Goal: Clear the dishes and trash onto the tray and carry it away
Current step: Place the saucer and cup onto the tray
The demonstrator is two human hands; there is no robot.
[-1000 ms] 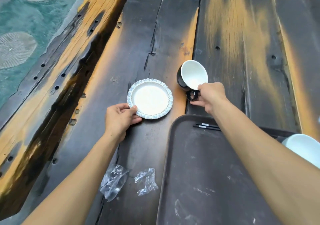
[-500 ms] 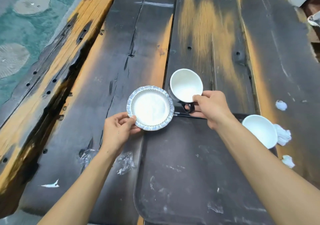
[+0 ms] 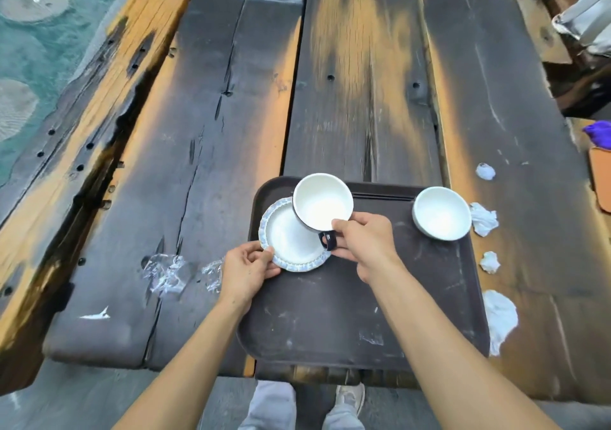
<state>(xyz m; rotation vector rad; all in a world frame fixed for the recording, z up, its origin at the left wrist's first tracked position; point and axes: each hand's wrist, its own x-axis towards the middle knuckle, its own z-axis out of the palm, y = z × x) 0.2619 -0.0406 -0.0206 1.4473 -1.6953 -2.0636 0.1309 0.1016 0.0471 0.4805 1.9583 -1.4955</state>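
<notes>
Saucer [image 3: 287,238]: over tray's far-left corner, near rim pinched by L hand [image 3: 246,272].
Cup [image 3: 322,202]: black outside, white inside, tilted over saucer's far-right edge; R hand [image 3: 365,243] grips its handle.
Tray [image 3: 347,314]: dark, on wood table [image 3: 205,132] (near edge).
White bowl [image 3: 441,213]: tray's far-right corner.
Crumpled tissues [image 3: 483,218]: on table, R of tray.
Plastic wrap [image 3: 168,274]: L of tray.

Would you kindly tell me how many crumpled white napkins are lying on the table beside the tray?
4, all right of the tray: far, beside the bowl, mid-edge, largest nearest.
</notes>
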